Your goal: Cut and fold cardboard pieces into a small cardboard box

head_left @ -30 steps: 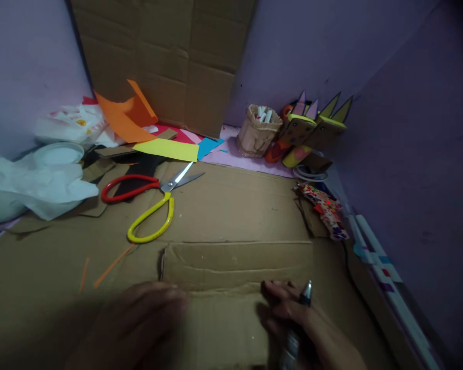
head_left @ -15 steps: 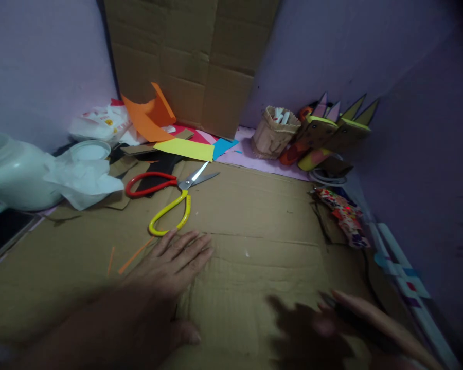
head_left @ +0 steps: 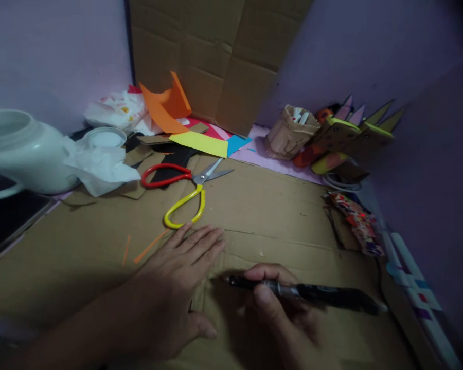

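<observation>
Two bare hands over cardboard, much of the lower area in shadow. Left hand [head_left: 179, 272] palm down, fingers straight and a little spread, grasping nothing; it covers part of the cardboard piece [head_left: 281, 252], and its forearm is cut off at the lower left. Right hand [head_left: 289, 318] pinches the pen [head_left: 327, 299] between thumb and forefinger; the remaining fingers are dark and partly hidden, and the wrist runs out at the bottom edge. Contact between pen tip and cardboard: cannot tell. The far end of the pen is blurred. Pen location: across the right hand, above the cardboard piece, tip directed left toward the left hand. Appearance: slim, black at both ends, with a greyish, shiny section near the grip. Cardboard piece: brown, faintly creased, lying flat in front of the person; its far edge reads as a thin line, while its right edge merges with the cardboard covering [head_left: 81, 241] of like colour. Scissors [head_left: 199, 180] lie spread just beyond the left hand, one red handle and one yellow; whether the little finger touches the yellow loop is hard to make out. White jug [head_left: 42, 154] is cropped by the left edge; upright cardboard panel [head_left: 212, 61] is cropped at the top.
</observation>
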Demonstrator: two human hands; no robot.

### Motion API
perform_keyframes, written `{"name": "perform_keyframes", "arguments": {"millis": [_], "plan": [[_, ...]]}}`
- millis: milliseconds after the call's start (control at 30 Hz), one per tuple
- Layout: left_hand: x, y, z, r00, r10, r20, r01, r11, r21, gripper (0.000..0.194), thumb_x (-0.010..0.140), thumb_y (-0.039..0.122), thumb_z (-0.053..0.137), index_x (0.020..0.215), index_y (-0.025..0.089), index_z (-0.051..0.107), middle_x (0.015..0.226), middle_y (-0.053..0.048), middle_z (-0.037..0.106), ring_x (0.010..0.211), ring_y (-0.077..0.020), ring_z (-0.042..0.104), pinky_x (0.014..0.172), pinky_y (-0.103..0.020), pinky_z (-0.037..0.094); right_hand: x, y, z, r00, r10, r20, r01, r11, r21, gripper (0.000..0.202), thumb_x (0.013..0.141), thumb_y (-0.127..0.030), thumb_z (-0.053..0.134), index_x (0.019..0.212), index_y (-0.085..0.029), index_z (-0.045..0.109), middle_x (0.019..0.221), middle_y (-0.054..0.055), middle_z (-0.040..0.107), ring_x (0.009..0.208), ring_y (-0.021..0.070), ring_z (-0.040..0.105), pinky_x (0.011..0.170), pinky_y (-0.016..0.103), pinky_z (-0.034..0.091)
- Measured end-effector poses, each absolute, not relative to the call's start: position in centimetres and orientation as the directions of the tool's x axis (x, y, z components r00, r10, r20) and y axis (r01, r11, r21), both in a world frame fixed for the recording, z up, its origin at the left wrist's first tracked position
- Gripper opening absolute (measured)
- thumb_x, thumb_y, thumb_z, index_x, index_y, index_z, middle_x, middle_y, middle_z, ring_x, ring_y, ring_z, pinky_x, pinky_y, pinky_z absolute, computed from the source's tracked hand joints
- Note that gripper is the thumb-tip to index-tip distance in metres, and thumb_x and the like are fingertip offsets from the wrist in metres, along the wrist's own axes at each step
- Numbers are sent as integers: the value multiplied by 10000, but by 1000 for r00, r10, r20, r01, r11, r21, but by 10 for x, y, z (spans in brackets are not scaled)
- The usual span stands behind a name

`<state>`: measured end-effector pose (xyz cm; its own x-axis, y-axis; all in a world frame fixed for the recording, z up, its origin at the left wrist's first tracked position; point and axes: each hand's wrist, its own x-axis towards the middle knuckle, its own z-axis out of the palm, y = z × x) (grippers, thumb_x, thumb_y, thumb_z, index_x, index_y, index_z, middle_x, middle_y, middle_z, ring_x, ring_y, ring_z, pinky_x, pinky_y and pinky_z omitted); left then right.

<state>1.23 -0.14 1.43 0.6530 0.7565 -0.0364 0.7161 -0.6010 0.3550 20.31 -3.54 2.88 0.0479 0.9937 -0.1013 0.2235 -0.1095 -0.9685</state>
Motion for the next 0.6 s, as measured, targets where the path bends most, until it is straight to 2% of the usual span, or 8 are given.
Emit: {"name": "perform_keyframes", "arguments": {"millis": [67,133,233,333,467,533,600], "plan": [[12,-2,12,648,761,-26,713,-595,372,1031,604,504,698,1422,188,154,1495,-48,186,1365,-234,154,1133,-415,71,207,-36,21,4,995,-99,213,-97,-972,192,830,-385,527,872,-229,630,622,-4,627,521,111,583,469,178,465],[12,-3,10,633,774,-11,720,-583,377,1021,602,526,690,1418,191,174,1489,-50,209,1361,-235,168,1133,-421,76,213,-39,15,33,998,-47,193,-53,-980,187,861,-381,481,887,-241,603,567,-22,593,494,106,563,457,176,453],[13,-4,8,632,775,17,715,-592,373,1012,599,539,684,1412,182,198,1483,-62,227,1357,-244,180,1131,-430,77,224,-42,13,248,968,45,229,-14,-973,163,858,-383,493,867,-244,577,512,-39,551,452,104,528,416,173,411],[14,-4,8,625,780,38,715,-592,372,959,623,511,671,1404,173,229,1476,-76,246,1351,-262,197,1126,-445,83,233,-41,17,408,909,85,329,-59,-943,196,807,-411,566,824,-219,603,498,-30,539,428,106,498,377,184,364],[11,-3,10,656,752,64,689,-630,358,939,638,503,663,1404,172,232,1478,-83,238,1349,-277,196,1118,-462,109,242,-39,27,448,881,151,373,-30,-927,223,810,-421,557,892,-223,619,582,-6,607,496,130,565,467,227,449],[9,-1,5,675,731,100,672,-665,325,811,709,455,619,1391,191,269,1470,-79,261,1345,-279,212,1107,-488,117,252,-42,34,444,861,247,479,5,-878,224,839,-422,509,940,-251,612,672,4,650,585,153,615,570,269,496],[7,1,-4,679,718,155,670,-692,270,526,832,313,500,1337,233,377,1427,-61,359,1331,-253,263,1098,-494,123,271,-49,39,347,882,318,641,25,-767,234,856,-435,470,957,-281,615,790,18,688,743,192,656,685,309,510]]}}
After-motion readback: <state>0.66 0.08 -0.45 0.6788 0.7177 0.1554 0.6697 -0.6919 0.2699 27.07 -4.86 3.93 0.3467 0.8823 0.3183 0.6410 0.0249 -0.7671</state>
